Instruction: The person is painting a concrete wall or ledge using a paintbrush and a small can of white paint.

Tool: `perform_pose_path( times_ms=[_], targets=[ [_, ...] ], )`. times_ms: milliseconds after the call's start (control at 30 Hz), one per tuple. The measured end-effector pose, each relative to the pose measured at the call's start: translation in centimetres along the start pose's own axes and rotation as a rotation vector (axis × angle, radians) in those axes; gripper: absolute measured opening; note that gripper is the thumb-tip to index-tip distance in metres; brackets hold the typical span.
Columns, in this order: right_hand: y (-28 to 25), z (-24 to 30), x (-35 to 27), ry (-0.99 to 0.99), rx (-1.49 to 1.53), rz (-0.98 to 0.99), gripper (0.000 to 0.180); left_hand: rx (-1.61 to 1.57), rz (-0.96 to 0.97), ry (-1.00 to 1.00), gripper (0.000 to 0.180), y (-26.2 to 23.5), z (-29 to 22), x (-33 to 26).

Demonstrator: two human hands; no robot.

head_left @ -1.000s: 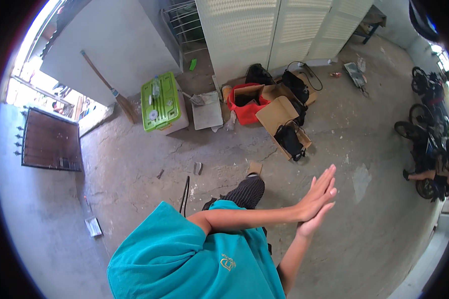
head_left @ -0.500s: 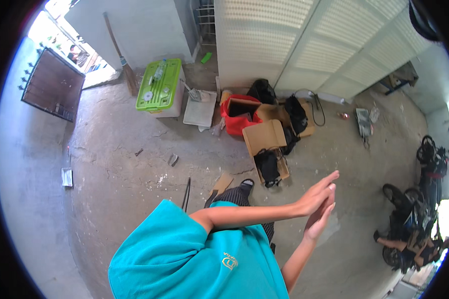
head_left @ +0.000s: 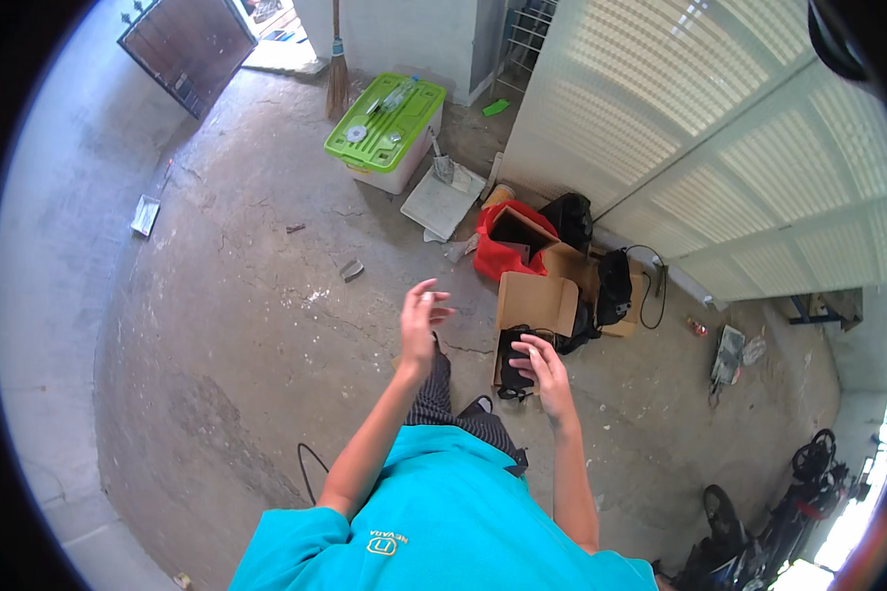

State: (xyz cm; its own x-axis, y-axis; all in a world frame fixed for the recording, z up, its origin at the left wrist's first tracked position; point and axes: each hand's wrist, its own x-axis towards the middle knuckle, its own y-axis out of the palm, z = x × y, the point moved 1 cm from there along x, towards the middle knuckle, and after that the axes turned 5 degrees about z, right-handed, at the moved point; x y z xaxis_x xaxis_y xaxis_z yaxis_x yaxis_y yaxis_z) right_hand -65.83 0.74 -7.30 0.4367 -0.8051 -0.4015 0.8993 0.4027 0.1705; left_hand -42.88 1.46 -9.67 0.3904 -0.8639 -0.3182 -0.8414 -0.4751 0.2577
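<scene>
Both of my hands are raised in front of me, apart and holding nothing. My left hand (head_left: 419, 325) has its fingers spread loosely, above the concrete floor. My right hand (head_left: 546, 374), fingers also apart, appears over the edge of an open cardboard box (head_left: 538, 300); I see no contact. In that box lies a black bag (head_left: 512, 362) with a cord. Behind it are a red bag (head_left: 503, 258) with a carton in it and another black bag (head_left: 615, 286).
A clear bin with a green lid (head_left: 384, 123) stands far left of the boxes, a white tray (head_left: 445, 202) beside it. A broom (head_left: 337, 79) leans at the wall. White panels (head_left: 690, 128) rise behind the bags. Motorcycles (head_left: 769, 522) are parked at the lower right.
My hands were pressed together on the right; now they are parted, the left one having swung left. My view has turned, so the boxes and bin appear shifted and tilted.
</scene>
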Motion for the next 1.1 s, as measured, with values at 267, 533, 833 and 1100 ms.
perform_pose_path(
  times_ms=[267,533,833,1100],
  targets=[
    [5.3,-0.1,13.5,0.096,0.011,0.094,0.033,-0.106,-0.232,0.008,0.036,-11.4,-3.2,8.7],
    [12.0,-1.3,26.1,0.311,0.053,-0.047,0.035,-0.108,-0.336,0.049,0.037,-22.0,-10.1,20.3],
    [11.8,-4.4,41.9,0.432,0.028,-0.053,0.038,-0.036,-0.487,-0.122,0.04,-26.0,-8.6,32.3],
    [4.1,-21.8,68.3,0.283,-0.357,-0.22,0.05,0.223,-0.612,-0.641,0.046,-33.1,5.4,35.8]
  ],
)
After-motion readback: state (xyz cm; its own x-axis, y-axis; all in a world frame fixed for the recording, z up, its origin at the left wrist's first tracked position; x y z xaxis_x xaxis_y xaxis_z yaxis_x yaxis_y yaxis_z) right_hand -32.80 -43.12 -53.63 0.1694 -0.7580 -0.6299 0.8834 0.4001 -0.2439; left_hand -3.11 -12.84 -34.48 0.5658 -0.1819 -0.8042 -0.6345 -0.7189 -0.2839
